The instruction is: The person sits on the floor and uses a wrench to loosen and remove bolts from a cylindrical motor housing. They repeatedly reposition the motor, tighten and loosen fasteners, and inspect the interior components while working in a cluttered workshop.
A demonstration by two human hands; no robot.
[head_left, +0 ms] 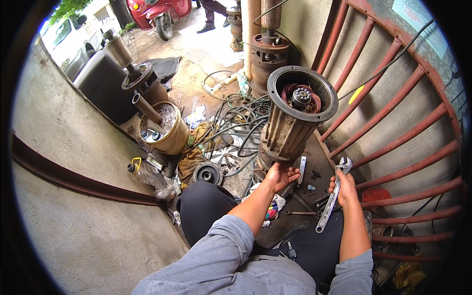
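Observation:
My right hand (345,187) is wrapped round a silver adjustable wrench (327,210), its jaws up by the red bars and the ring end of its handle down over my thigh. In front of me stands a ribbed, rusty motor (285,137) with an open top. Reddish copper windings (313,104) and a bearing (301,95) on the shaft show inside its rim. At the foot of this motor, my left hand (281,178) is open with its fingers stretched out, holding nothing I can see. Whether its fingertips touch the casing I cannot tell.
Red metal bars (383,142) curve along the right side. Tangled cables (241,115) lie behind the motor. A cream bucket (172,135) and a round black part (207,173) are to the left. Wrenches (301,213) lie by my legs. A person's leg (209,14) shows far back.

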